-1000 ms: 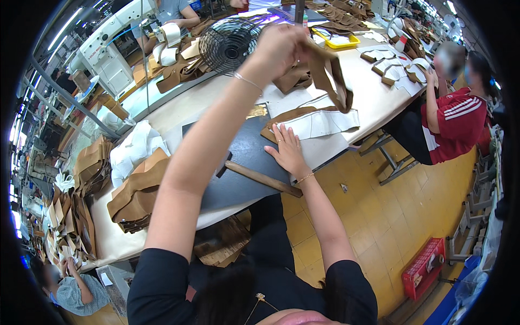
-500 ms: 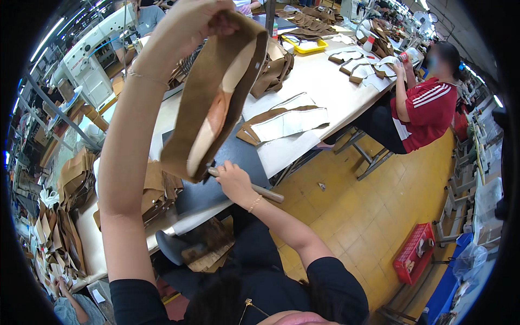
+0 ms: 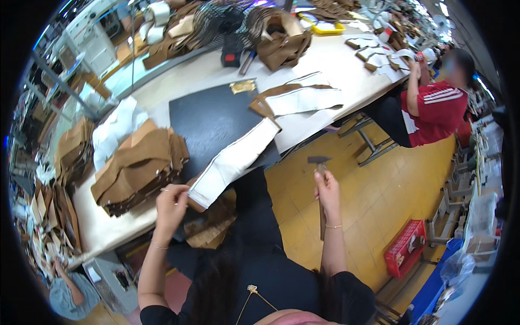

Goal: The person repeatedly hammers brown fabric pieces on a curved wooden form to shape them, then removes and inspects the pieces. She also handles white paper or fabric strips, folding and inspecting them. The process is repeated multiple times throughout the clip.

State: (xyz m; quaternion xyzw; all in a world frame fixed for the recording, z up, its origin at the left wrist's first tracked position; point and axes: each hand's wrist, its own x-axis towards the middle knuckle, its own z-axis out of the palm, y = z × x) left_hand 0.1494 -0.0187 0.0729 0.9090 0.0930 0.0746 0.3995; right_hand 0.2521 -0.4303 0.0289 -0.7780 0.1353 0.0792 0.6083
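Note:
Between thumb and fingers, my left hand [image 3: 171, 209] pinches the near end of a long brown piece with a white lining [image 3: 236, 157]. It lies white side up, slanting across the front edge of a dark mat [image 3: 201, 116]. My right hand [image 3: 327, 196] is closed around the handle of a hammer [image 3: 320, 161], held upright in front of the table edge, apart from the piece. Just past the piece's far end lie more white-lined brown pieces [image 3: 303, 101]. Left of the mat rises a stack of brown pieces [image 3: 138, 165].
Brown bundles [image 3: 284, 51] and a black fan [image 3: 222, 27] stand at the back of the table. A yellow tray [image 3: 327, 28] is farther off. At the right, a person in a red shirt [image 3: 440, 108] sits working. A red basket [image 3: 405, 249] stands on the floor.
My left hand has come down from high up, bringing the brown piece from a hanging loop to lying on the mat. My right hand has moved right, away from it, with the hammer.

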